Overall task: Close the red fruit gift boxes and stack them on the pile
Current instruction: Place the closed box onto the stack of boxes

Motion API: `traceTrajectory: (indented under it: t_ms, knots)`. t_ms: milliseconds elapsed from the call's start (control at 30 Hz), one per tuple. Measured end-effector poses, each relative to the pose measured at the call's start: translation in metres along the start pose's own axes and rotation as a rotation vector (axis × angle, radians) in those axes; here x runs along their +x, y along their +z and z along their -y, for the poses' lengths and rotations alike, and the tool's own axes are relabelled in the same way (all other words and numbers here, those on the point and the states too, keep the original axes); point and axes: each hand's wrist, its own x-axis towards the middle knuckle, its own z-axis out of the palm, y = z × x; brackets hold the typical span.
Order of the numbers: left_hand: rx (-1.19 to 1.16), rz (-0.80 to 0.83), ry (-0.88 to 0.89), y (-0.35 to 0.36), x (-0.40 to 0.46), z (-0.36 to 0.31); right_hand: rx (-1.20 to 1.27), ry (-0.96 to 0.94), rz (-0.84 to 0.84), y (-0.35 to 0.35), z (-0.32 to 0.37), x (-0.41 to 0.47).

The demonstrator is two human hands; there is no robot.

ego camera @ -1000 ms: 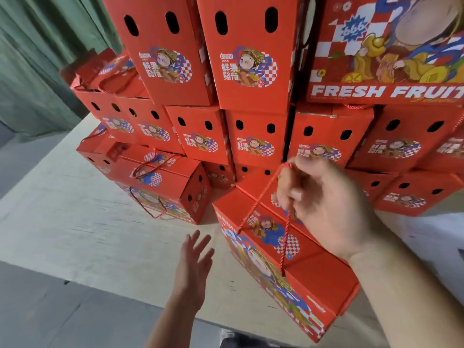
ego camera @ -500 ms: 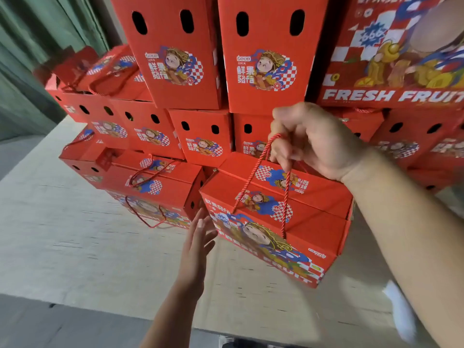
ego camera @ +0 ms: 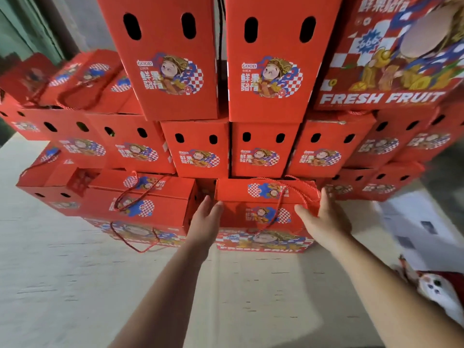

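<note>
Red gift box printed "FRESH FRUIT" sits between flat, released left hand and right hand.

The big red cardboard box printed FRESH FRUIT at the upper right is cut off by the top and right edges. The two tall red boxes with oval holes at the top centre lose their tops to the frame edge. Motion blur smears the red lidded boxes at the upper left. A white and red object at the lower right is cut off and unidentifiable. The left hand covers the left wall of the closed red gift box with twisted rope handles.
</note>
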Motion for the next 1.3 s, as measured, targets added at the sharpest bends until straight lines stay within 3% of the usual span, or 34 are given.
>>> traceTrajectory:
  t_ms: [133, 267, 333, 400, 467, 567, 667, 733, 867, 933, 1133, 1300]
  knots:
    - [0.018, 0.152, 0.026, 0.008, 0.007, -0.001, 0.481, 0.170, 0.140, 0.005, 0.008, 0.019]
    - [-0.088, 0.185, 0.011, -0.010, 0.011, -0.002, 0.597, 0.123, 0.310, -0.016, -0.004, 0.031]
    - [-0.161, 0.087, -0.027, -0.008, 0.015, -0.004, 0.671, 0.191, 0.194, -0.020, -0.007, 0.037]
    - [-0.052, 0.103, 0.028, 0.008, 0.005, -0.006, 0.601, 0.168, 0.057, -0.009, -0.005, 0.035]
    - [0.076, 0.116, 0.117, 0.019, 0.002, 0.000, 0.637, 0.128, 0.161, 0.002, -0.002, 0.025]
    - [-0.014, 0.037, 0.056, 0.015, 0.008, 0.000, 0.860, 0.250, 0.199, -0.001, -0.009, 0.032]
    - [0.079, 0.131, 0.107, 0.015, -0.001, -0.001, 0.841, 0.211, 0.313, -0.003, -0.010, 0.028]
    - [0.012, 0.160, 0.089, 0.012, -0.005, -0.001, 0.908, 0.219, 0.362, -0.008, -0.008, 0.020]
    - [-0.277, -0.104, 0.094, -0.008, -0.033, -0.004, 1.081, 0.187, -0.021, -0.026, 0.002, -0.004]
    - [-0.404, -0.128, 0.099, -0.009, -0.064, -0.002, 1.137, 0.057, -0.052, -0.016, 0.021, -0.044]
    - [-0.442, -0.080, 0.175, -0.033, -0.141, -0.003, 1.015, -0.350, 0.428, 0.028, 0.081, -0.152]
    - [-0.382, -0.145, 0.265, -0.084, -0.190, 0.002, 1.049, -0.374, 0.762, 0.050, 0.128, -0.205]
